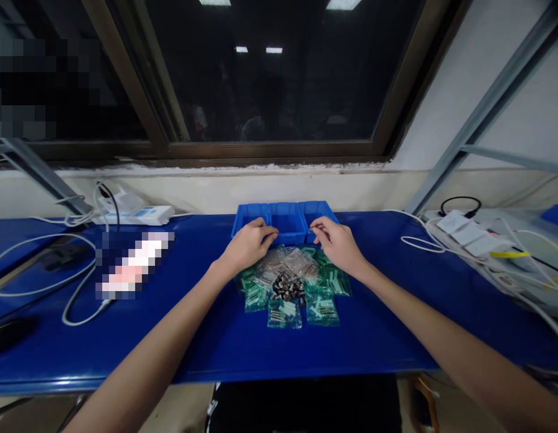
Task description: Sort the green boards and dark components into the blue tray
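My left hand (249, 245) is in front of the left and middle blue bins, its thumb and fingertips pinched together. Whatever lies in that pinch, if anything, is too small to make out. Over the front of the right blue bin (318, 207), my right hand (337, 242) pinches a small brass-coloured piece (311, 229). The middle blue bin (288, 236) shows between the hands; the left blue bin (252, 208) is partly covered. Below them lies a pile of small dark and metallic cylinders (288, 288), clear bags (301, 263) of metal pieces and several green bags (323, 310) with pale strips and pins.
The blue table (373, 343) runs along a wall under a dark window. At left are a power strip (148, 214), a blurred-out item and looping white cables (71, 313). White adapters (475, 236) and more cables are at right. Metal frame posts (459, 150) rise on both sides.
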### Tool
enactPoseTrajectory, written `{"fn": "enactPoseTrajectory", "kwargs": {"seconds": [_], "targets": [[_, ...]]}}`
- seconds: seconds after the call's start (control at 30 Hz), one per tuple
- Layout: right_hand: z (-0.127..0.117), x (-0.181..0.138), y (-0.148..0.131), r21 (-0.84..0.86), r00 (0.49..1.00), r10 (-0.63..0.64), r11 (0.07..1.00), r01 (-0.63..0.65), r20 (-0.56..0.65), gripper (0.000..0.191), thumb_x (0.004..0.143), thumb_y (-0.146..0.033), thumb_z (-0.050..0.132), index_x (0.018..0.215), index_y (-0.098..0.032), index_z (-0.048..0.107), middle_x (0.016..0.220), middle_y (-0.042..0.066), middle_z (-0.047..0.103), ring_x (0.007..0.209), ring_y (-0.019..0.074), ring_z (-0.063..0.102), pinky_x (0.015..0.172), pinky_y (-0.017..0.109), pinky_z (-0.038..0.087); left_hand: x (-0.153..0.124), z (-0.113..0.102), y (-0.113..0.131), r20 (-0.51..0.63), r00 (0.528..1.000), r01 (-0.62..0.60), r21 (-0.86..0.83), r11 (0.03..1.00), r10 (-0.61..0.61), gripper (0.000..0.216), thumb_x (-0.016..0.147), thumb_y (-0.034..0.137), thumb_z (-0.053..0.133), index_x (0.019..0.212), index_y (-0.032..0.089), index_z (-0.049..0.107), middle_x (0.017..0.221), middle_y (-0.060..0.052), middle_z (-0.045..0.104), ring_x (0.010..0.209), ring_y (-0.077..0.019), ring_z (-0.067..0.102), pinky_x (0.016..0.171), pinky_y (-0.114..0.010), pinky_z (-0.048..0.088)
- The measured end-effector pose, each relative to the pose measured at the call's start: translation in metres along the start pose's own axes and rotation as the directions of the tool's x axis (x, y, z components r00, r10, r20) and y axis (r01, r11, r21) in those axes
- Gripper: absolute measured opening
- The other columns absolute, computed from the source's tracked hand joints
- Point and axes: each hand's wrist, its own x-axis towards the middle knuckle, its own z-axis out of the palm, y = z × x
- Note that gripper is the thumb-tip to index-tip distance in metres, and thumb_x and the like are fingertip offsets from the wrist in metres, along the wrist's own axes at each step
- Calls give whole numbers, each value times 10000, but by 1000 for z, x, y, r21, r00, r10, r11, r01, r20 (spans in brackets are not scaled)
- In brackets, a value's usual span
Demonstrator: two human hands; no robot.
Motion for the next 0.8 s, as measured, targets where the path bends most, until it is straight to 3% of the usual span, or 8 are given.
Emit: {"fn": "enactPoseTrajectory", "kwargs": {"seconds": [0.2, 0.33, 0.53, 0.8], "targets": [[-1, -1, -8, 12, 998, -31, 999, 31, -48, 185, 947, -297, 473, 989, -195, 622, 857, 63, 675, 673, 175, 660, 608, 299, 517, 0, -4, 8, -100, 995, -17, 119, 993, 29, 258, 947, 314, 502, 1023, 181, 710, 950, -93, 549, 908, -225, 561, 846, -390, 473], [4, -5, -19, 161, 999, 34, 986, -29, -31, 172, 923, -324, 521, 969, -204, 636, 832, 58, 668, 716, 190, 659, 558, 286, 510, -1, -7, 25, -169, 979, -93, 139, 986, 117, 226, 954, 327, 511, 1046, 165, 640, 969, -89, 550, 910, -218, 545, 816, -370, 475], [15, -14, -36, 401, 983, 125, 901, -168, 132, 153, 882, -329, 575, 927, -198, 640, 738, 32, 632, 669, 170, 626, 454, 242, 463, -2, -4, 43, -109, 973, -178, 187, 966, 201, 151, 965, 262, 499, 1011, 161, 601, 957, -75, 576, 874, -196, 558, 750, -324, 483], [18, -17, -34, 416, 981, 140, 890, -183, 132, 173, 885, -356, 568, 905, -200, 640, 739, 30, 629, 655, 166, 614, 452, 238, 440, -4, -3, 42, -93, 973, -196, 136, 971, 210, 180, 975, 277, 479, 1033, 163, 606, 952, -74, 597, 859, -179, 591, 739, -318, 517]]}}
